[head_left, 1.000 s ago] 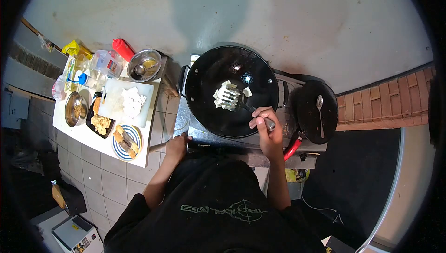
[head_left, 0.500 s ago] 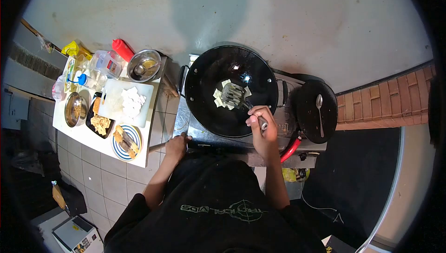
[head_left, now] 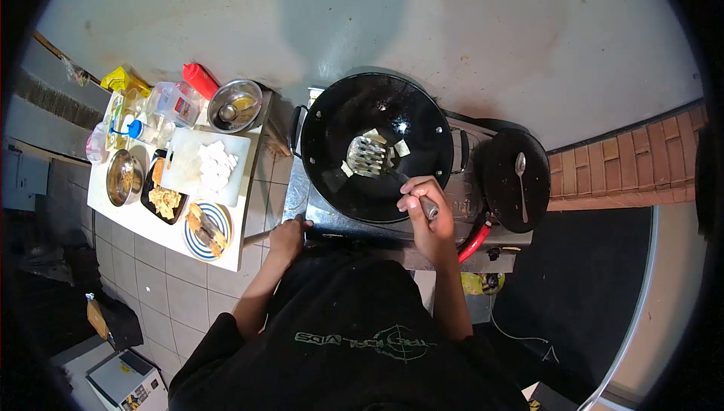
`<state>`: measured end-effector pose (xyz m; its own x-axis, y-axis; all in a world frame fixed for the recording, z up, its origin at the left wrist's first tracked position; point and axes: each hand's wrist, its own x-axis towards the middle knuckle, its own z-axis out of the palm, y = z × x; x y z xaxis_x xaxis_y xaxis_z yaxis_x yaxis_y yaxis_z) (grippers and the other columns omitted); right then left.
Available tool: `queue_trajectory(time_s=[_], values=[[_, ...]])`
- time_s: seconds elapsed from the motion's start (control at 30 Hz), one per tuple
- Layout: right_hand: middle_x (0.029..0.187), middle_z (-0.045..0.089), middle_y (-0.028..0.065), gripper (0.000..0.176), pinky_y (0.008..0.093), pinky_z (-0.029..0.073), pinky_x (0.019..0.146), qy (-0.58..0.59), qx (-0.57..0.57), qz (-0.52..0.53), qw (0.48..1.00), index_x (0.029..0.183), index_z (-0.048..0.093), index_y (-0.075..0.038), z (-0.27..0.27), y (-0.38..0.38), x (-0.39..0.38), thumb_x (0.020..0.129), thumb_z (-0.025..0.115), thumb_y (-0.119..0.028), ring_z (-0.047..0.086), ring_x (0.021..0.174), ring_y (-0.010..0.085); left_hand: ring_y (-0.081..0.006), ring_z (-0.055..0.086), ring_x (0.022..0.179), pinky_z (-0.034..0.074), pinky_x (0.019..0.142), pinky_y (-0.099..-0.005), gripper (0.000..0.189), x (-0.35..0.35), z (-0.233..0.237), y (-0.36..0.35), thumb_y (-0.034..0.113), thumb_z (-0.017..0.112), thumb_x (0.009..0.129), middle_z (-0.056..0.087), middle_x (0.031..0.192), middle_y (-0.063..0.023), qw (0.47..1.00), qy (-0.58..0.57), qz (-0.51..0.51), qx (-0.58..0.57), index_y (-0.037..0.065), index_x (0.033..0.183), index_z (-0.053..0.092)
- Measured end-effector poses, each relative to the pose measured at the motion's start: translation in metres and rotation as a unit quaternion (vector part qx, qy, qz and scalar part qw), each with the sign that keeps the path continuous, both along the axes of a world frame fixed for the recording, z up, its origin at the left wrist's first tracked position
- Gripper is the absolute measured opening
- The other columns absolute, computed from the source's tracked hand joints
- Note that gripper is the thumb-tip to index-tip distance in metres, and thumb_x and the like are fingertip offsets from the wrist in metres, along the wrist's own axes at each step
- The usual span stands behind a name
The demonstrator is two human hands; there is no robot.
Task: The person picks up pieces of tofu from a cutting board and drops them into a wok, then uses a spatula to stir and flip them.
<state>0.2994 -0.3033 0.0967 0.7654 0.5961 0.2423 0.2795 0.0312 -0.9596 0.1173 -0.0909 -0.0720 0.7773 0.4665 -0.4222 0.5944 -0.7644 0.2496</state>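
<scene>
My right hand (head_left: pixel 428 211) is closed around the handle of a slotted spatula (head_left: pixel 367 158). The spatula's metal head lies inside a black wok (head_left: pixel 332 192), among several white pieces of food (head_left: pixel 402 148) on its dark bottom. Part of the food is hidden under the slotted head. The wok, with two side handles, sits on a metal gas stove (head_left: pixel 302 203). My left hand (head_left: pixel 286 239) is at the stove's front left corner, its fingers curled. What they grip there is hidden.
Left of the stove, a white table (head_left: pixel 162 228) bears a cutting board (head_left: pixel 181 166) with white pieces, a steel bowl (head_left: pixel 235 104), a red bottle (head_left: pixel 199 79) and a striped plate (head_left: pixel 197 245). A spoon (head_left: pixel 521 185) lies on a round black surface (head_left: pixel 501 177) at right.
The spatula head has shifted slightly left in the wok, and the white pieces have spread apart, one now lying further right. My left hand has stayed in place.
</scene>
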Motion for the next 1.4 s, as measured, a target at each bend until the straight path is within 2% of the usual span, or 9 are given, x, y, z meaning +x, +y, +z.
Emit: queue_trajectory(time_s=[0.13,0.33,0.47,0.73,0.8,0.97,1.13,1.33,1.4], values=[[0.097,0.058,0.0132,0.007,0.0305,0.046,0.079,-0.003,-0.018,0.005,1.0,0.093,0.051,0.002,0.006,-0.002,-0.005,0.091,0.058,0.001,0.058,0.087,0.0208,-0.0383,0.069,0.084,0.052,0.071,-0.0515,0.041,0.002,0.006,0.001,0.042,0.043,0.101,0.069,0.086,-0.0211,1.0,-0.003,0.003,-0.019,0.005,0.102,0.06],[0.095,0.058,0.0142,0.008,0.0313,0.046,0.078,-0.058,-0.047,-0.004,0.997,0.091,0.051,0.002,0.004,-0.003,-0.006,0.091,0.058,0.0,0.059,0.086,0.0233,-0.04,0.068,0.088,0.052,0.073,-0.054,0.041,-0.001,-0.002,0.002,0.044,0.04,0.101,0.069,0.089,-0.0224,0.999,0.006,0.011,-0.031,0.007,0.105,0.059],[0.094,0.058,0.0147,0.007,0.0312,0.046,0.077,-0.054,-0.032,-0.007,0.998,0.09,0.051,0.002,0.002,-0.002,-0.007,0.091,0.058,0.001,0.059,0.086,0.0234,-0.0407,0.067,0.088,0.052,0.073,-0.0542,0.04,-0.002,-0.006,0.003,0.043,0.04,0.101,0.068,0.089,-0.0226,0.999,-0.001,0.011,-0.032,0.008,0.105,0.059],[0.095,0.056,0.0149,0.008,0.0304,0.047,0.078,-0.07,-0.075,-0.026,0.994,0.092,0.049,0.004,0.009,0.003,-0.006,0.092,0.057,0.003,0.059,0.086,0.0238,-0.0417,0.067,0.088,0.052,0.073,-0.0548,0.041,-0.001,-0.003,0.005,0.044,0.038,0.102,0.068,0.089,-0.0224,0.999,-0.005,0.0,-0.039,0.009,0.105,0.059],[0.095,0.056,0.0147,0.008,0.0302,0.047,0.078,-0.072,-0.07,-0.025,0.995,0.093,0.049,0.004,0.007,0.004,-0.007,0.091,0.057,0.003,0.059,0.086,0.024,-0.0388,0.068,0.085,0.052,0.072,-0.0524,0.041,-0.002,-0.001,0.004,0.043,0.04,0.101,0.069,0.088,-0.0214,1.0,-0.018,-0.012,-0.017,0.006,0.102,0.058],[0.095,0.055,0.0147,0.009,0.0297,0.047,0.078,-0.082,-0.073,-0.02,0.994,0.093,0.049,0.004,0.006,0.006,-0.009,0.092,0.057,0.003,0.059,0.085,0.0247,-0.0395,0.068,0.086,0.052,0.073,-0.0526,0.041,-0.001,0.003,0.001,0.043,0.042,0.101,0.069,0.089,-0.0222,1.0,-0.006,0.005,-0.023,0.005,0.103,0.058],[0.094,0.054,0.0147,0.009,0.0292,0.048,0.076,-0.149,-0.087,-0.036,0.984,0.092,0.049,0.004,0.01,0.009,-0.01,0.091,0.058,0.003,0.059,0.083,0.0245,-0.0397,0.068,0.086,0.052,0.074,-0.0529,0.041,-0.001,0.005,0.001,0.043,0.042,0.101,0.069,0.09,-0.0225,0.999,-0.011,0.01,-0.03,0.005,0.103,0.058],[0.093,0.054,0.0138,0.009,0.0295,0.048,0.075,-0.117,-0.066,-0.041,0.99,0.091,0.049,0.003,0.009,0.013,-0.013,0.092,0.058,0.003,0.058,0.083,0.0238,-0.0396,0.068,0.087,0.052,0.075,-0.0526,0.043,0.001,0.004,0.002,0.044,0.042,0.1,0.069,0.089,-0.0227,0.999,0.0,0.012,-0.035,0.004,0.103,0.058],[0.093,0.054,0.0137,0.009,0.0296,0.048,0.075,-0.106,-0.062,-0.039,0.992,0.091,0.049,0.003,0.004,0.015,-0.013,0.092,0.058,0.003,0.058,0.082,0.0236,-0.0422,0.066,0.093,0.051,0.077,-0.0558,0.042,0.001,0.005,0.003,0.044,0.037,0.102,0.068,0.093,-0.0235,0.998,0.016,0.016,-0.05,0.007,0.107,0.058]])
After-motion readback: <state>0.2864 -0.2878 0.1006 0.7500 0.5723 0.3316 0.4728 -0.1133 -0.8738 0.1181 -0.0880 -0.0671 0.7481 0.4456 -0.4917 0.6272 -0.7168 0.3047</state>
